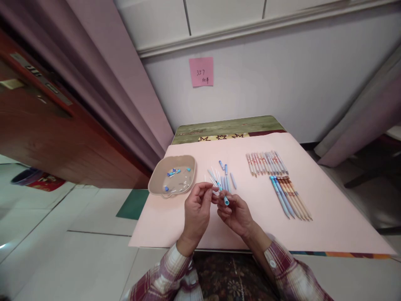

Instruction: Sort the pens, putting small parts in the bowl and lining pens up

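My right hand (236, 215) grips a light-blue pen barrel (226, 201), its hollow open end toward me. Beside it, my left hand (198, 207) has thumb and fingertips pinched together close to the barrel's far side; whatever is between them is too small or hidden to name. Just beyond my hands lies a loose group of pen parts: thin white refills (214, 172), pale blue tapered barrels (228, 183) and darker blue tube pieces (226, 169). My hands partly cover this group.
A beige plastic basket (152, 184) at the left holds small blue pieces (172, 172) and white bits. On the right lie a row of clear patterned pens (266, 163) and a row of blue and tan pens (291, 198). Pink paper (260, 238) covers the table against the wall.
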Available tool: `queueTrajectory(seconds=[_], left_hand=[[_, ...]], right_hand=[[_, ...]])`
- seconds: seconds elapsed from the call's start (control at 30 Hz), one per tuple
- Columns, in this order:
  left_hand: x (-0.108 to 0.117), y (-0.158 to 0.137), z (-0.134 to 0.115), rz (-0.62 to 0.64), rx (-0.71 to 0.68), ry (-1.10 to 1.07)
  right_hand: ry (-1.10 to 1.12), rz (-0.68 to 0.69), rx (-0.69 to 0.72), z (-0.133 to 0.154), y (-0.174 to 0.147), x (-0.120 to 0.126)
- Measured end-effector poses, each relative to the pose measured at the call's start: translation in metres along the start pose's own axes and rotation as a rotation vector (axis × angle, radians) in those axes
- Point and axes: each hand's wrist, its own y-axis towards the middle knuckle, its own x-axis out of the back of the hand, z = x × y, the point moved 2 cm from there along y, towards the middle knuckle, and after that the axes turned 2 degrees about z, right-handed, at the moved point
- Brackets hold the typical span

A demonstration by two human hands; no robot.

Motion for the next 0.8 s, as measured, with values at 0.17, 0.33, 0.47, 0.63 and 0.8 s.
queueTrajectory(seconds=[0.17,0.33,0.47,0.63,0.8], left_hand=[[0.000,0.001,0.002,-0.004,0.009,-0.008],[0.008,0.005,0.003,-0.022,-0.005,0.072],[0.021,0.012,0.003,-0.059,-0.015,0.134],[0.029,0.017,0.008,-0.042,-0.020,0.185],[0.020,0.013,0.017,0.031,0.007,0.161]], right_hand=[[-0.021,-0.018,-0.005,-0.001,0.001,0.002],[-0.001,-0.053,0.009,-0.001,0.005,0.010],[0.004,-0.107,0.005,-0.005,0.007,0.018],[-0.019,-0.159,0.023,-0.008,0.009,0.023],[-0.010,-0.189,0.005,-0.008,0.011,0.026]])
